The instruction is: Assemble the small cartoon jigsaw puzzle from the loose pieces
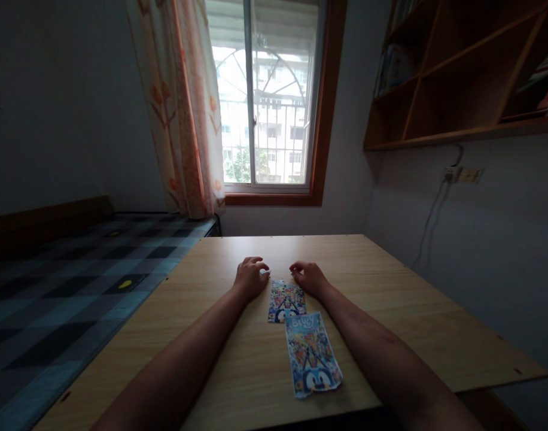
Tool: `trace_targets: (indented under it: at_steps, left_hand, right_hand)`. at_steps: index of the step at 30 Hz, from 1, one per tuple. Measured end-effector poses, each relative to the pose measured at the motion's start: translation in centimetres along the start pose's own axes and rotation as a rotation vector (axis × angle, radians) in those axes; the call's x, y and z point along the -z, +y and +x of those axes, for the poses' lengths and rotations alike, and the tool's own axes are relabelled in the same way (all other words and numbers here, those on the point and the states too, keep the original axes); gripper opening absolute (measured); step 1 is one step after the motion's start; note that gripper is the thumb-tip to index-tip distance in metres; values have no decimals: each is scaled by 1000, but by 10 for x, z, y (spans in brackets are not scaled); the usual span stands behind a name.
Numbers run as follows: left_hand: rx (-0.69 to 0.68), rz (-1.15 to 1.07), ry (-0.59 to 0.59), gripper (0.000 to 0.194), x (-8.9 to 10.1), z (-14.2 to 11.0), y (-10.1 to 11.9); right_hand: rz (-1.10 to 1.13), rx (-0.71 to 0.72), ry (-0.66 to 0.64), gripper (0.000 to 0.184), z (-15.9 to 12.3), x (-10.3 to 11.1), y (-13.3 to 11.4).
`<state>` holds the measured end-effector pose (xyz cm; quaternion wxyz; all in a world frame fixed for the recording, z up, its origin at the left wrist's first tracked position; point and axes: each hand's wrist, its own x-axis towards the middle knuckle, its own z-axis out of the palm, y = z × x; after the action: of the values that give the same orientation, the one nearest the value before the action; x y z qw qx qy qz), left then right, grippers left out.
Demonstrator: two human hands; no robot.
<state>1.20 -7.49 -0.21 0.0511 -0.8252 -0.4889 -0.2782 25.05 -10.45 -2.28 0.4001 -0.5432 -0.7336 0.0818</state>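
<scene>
On the wooden table lies a partly assembled jigsaw puzzle (pixel 286 300) with a crowded cartoon picture and an uneven top edge. Just beyond its upper left corner, my left hand (pixel 250 278) is closed around a small pale puzzle piece (pixel 264 272). My right hand (pixel 310 278) rests by the upper right corner, fingers pinched together. A tiny light speck shows at its fingertips, too small to name. Nearer to me, a creased paper poster (pixel 313 354) with torn lower edges shows the same picture under the word "Bluey". Its top edge meets the puzzle's bottom edge.
The light wooden table (pixel 373 281) reaches toward the wall under a window (pixel 274 114). A bed with a checked cover (pixel 76 269) stands along the left. Wooden shelves (pixel 462 84) hang at the upper right, above a socket (pixel 470 175) with a dangling cable.
</scene>
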Motion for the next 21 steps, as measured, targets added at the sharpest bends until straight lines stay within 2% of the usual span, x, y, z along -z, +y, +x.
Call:
trace_targets:
  at_steps: [4, 11, 17, 21]
  left_hand:
    - [-16, 22, -41, 22, -2, 1, -1]
    - [29, 36, -29, 25, -6, 2, -3]
    - [-84, 0, 17, 29, -5, 0, 1]
    - [-186, -17, 55, 28, 1, 1, 6]
  right_hand:
    - [-3, 1, -3, 21, 0, 0, 0]
    - [3, 11, -4, 21, 0, 0, 0]
    - [-2, 2, -2, 20, 0, 0, 0]
    - [15, 6, 36, 32, -1, 1, -4]
